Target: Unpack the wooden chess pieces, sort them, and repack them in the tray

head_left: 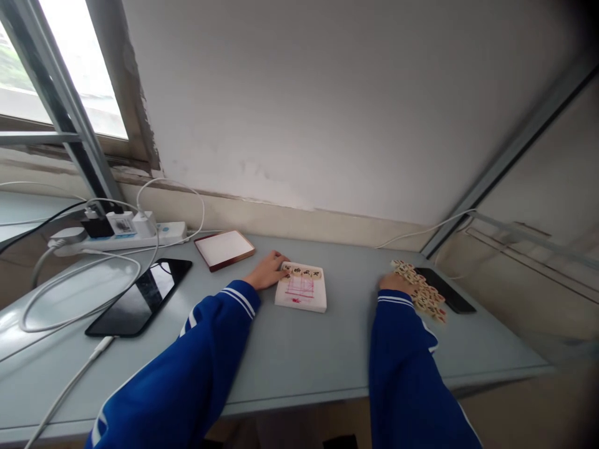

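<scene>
A shallow white box (306, 302) lies in the middle of the desk, with a pink grid and a red mark on its floor. Round xiangqi pieces (306, 273) stand in a row along its far side, and one more is at the left below them. My left hand (269, 270) grips the box's far left corner, thumb over the edge by the pieces and fingers behind. At the right, my right hand (394, 283) is against the left side of a heap of loose xiangqi pieces (425, 295); its fingers are mostly hidden.
Left of the box lie a dark-red-edged lid (225, 249) and a black tablet (140, 298) with a white cable (100, 348). A power strip (171, 232) with chargers stands at the far left. A dark phone (450, 293) lies behind the heap. A wall closes the desk's back.
</scene>
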Motion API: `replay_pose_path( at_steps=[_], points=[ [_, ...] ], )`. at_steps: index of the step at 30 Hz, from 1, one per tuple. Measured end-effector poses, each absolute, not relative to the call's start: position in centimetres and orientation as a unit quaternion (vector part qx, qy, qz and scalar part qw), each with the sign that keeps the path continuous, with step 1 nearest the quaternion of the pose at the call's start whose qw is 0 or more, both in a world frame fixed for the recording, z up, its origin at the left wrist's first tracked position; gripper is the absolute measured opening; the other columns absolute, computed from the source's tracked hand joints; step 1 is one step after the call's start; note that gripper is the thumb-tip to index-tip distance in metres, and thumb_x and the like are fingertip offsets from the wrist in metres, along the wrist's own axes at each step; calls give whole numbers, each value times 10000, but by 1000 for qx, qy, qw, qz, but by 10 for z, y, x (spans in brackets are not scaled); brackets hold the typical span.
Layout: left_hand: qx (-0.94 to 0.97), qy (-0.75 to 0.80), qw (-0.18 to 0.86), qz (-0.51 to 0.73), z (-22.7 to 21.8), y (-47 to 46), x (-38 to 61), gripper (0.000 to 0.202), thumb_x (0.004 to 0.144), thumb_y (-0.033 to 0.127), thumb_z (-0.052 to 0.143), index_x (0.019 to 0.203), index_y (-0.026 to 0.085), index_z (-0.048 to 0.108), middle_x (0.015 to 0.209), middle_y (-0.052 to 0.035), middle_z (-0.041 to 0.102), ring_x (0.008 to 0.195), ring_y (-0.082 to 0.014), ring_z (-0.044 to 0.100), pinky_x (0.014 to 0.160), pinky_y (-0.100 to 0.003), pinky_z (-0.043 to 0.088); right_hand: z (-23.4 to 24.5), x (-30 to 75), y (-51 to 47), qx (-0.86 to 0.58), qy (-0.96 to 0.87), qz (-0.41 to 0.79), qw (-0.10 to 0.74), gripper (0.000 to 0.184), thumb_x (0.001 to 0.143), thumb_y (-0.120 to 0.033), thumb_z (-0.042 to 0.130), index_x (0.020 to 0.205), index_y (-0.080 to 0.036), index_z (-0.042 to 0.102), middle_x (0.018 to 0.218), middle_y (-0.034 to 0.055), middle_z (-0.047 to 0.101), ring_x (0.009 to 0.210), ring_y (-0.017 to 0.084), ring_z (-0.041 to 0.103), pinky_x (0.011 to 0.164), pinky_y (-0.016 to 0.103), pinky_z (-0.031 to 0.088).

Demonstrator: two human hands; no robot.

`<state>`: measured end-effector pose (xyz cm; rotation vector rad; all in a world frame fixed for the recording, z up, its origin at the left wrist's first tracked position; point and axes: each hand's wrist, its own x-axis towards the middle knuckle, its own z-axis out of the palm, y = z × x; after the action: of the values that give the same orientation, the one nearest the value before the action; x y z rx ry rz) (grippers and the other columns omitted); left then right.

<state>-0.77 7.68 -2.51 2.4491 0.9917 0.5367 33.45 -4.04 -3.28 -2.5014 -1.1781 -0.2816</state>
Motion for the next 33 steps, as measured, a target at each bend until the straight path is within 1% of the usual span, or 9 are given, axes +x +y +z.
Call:
replay_pose_path(
  at_steps=[4,7,10,13,15,20,25,30,33],
  points=[
    [888,351,221,198,-24,76,-8,350,783,374,441,1068,200,545,1084,-74,452,966,-217,492,900,-345,363,-23,322,-44,-916,-370,-94,124,243,687,-27,399,731,-96,628,854,214,592,898,327,536,775,537,335],
    [888,349,219,202,-24,76,-8,338,783,359,448,1065,201,546,1079,-70,457,960,-212,494,891,-338,368,-13,316,-47,-910,-389,-80,115,185,690,-61,455,753,-101,625,864,226,591,871,329,554,676,461,412],
    [889,354,211,199,-25,75,-8,326,789,343,443,1064,201,544,1083,-70,460,968,-216,493,880,-340,372,-1,302,-41,-877,-459,-57,132,166,714,-122,498,814,-123,630,883,189,604,871,292,561,704,427,424],
    [891,357,205,191,-25,74,-7,315,802,340,425,1066,208,536,1097,-68,460,987,-221,484,877,-347,370,7,265,-29,-795,-582,-16,172,256,742,-225,537,990,-198,597,965,78,612,855,182,569,768,311,432],
    [891,361,202,187,-25,74,-7,312,809,345,415,1068,215,532,1101,-64,462,996,-221,476,880,-352,365,6,232,-23,-707,-675,32,210,271,750,-280,548,1017,-244,583,963,16,613,810,129,567,743,245,441],
    [891,357,200,196,-28,75,-7,322,824,376,391,1057,207,535,1092,-66,470,997,-212,472,877,-337,365,-7,172,-22,-516,-811,107,254,194,739,-270,576,920,-219,624,933,31,589,824,146,549,781,288,435],
    [892,356,193,200,-30,75,-7,360,811,440,403,1058,210,527,1093,-67,476,1010,-230,466,867,-356,362,-11,167,-22,-504,-808,97,290,287,756,-140,517,1029,-221,550,1008,45,521,932,154,514,863,319,399],
    [886,364,201,206,-28,71,-5,500,799,524,384,1169,190,426,1165,-89,463,1054,-263,441,881,-401,337,-12,169,-19,-526,-797,82,285,124,766,-137,505,857,-191,570,894,27,530,754,126,533,737,280,428],
    [885,361,203,215,-28,69,-3,581,771,558,415,1207,175,374,1195,-102,451,1067,-268,436,889,-403,328,-15,168,-17,-530,-806,44,260,93,779,-182,520,784,-200,611,846,18,580,779,137,542,759,289,399]
  ],
)
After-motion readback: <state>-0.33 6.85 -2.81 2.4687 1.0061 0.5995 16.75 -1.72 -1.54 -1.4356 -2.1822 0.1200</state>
